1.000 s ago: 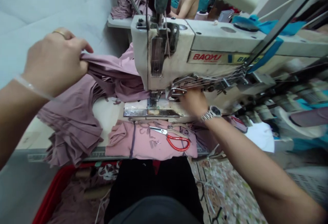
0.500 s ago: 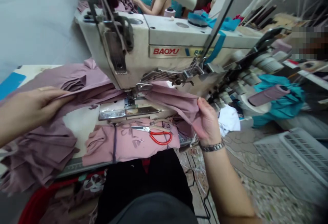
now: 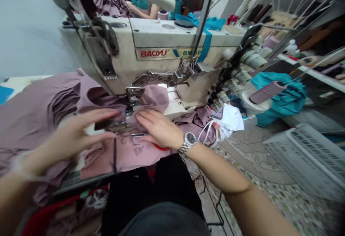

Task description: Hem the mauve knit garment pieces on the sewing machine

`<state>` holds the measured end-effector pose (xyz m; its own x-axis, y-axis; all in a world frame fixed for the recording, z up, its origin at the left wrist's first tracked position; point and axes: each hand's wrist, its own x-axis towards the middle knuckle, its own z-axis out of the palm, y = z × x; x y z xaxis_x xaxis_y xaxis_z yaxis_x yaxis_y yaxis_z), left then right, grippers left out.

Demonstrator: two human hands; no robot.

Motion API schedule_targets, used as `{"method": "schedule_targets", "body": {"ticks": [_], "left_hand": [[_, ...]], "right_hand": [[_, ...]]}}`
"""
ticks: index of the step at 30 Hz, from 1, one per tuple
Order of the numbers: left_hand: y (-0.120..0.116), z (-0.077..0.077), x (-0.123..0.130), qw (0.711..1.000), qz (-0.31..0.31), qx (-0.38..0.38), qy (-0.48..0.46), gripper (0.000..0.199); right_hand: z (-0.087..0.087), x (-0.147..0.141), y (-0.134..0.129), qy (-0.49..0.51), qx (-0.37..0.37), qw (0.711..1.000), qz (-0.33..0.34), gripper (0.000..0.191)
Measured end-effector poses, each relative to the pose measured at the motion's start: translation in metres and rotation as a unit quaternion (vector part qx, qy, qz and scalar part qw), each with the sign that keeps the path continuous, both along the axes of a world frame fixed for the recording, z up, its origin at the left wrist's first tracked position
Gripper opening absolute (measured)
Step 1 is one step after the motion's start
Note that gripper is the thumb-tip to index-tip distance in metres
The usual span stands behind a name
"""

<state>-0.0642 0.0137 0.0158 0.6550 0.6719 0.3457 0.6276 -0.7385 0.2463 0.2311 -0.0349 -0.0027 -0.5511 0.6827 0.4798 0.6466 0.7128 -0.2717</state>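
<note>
A white sewing machine (image 3: 159,34) stands before me with mauve fabric (image 3: 155,97) under its presser foot (image 3: 131,101). My right hand (image 3: 160,128), with a metal watch at its wrist, lies on the fabric just right of the foot, fingers stretched out. My left hand (image 3: 78,131) is smeared by motion, its thumb and fingers apart, fingertips close to the cloth left of the foot. Red-handled scissors (image 3: 161,147) lie on a pink cloth pad (image 3: 132,153) at the front edge, partly hidden by my right hand.
A large mauve fabric pile (image 3: 35,106) covers the left of the table. Thread cones (image 3: 266,92), teal cloth (image 3: 285,110) and white cloth (image 3: 231,117) are at the right. A grey plastic crate (image 3: 309,160) stands on the floor. Another person's arm (image 3: 147,13) shows behind the machine.
My right hand has moved left from the fabric's outer end to beside the presser foot. My left hand has let go of the cloth and moved right. The view has shifted somewhat rightward.
</note>
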Motion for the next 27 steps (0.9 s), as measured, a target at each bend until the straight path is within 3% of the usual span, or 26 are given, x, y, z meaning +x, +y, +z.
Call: {"method": "schedule_targets", "body": {"ticks": [2, 4, 9, 14, 20, 27], "left_hand": [[0.004, -0.02, 0.024, 0.996, -0.042, 0.066, 0.04, 0.05], [0.001, -0.03, 0.038, 0.99, -0.046, 0.126, 0.053, 0.044], [-0.02, -0.026, 0.048, 0.983, -0.03, 0.168, 0.065, 0.036], [-0.032, -0.027, 0.053, 0.979, -0.017, 0.184, 0.082, 0.029], [-0.021, -0.033, 0.05, 0.983, -0.009, 0.166, 0.074, 0.04], [-0.044, -0.028, 0.06, 0.982, 0.011, 0.167, 0.082, 0.036]], "right_hand": [[-0.004, 0.0, 0.009, -0.146, 0.087, 0.985, -0.013, 0.042], [-0.005, 0.005, 0.014, -0.204, 0.141, 0.968, -0.028, 0.038], [-0.007, 0.007, 0.014, -0.199, 0.213, 0.956, 0.007, 0.03], [-0.013, -0.004, 0.012, -0.154, 0.153, 0.976, -0.017, 0.037], [-0.02, -0.004, 0.027, -0.177, 0.128, 0.974, -0.065, 0.055], [-0.022, -0.008, 0.015, -0.129, 0.164, 0.978, -0.024, 0.035]]}}
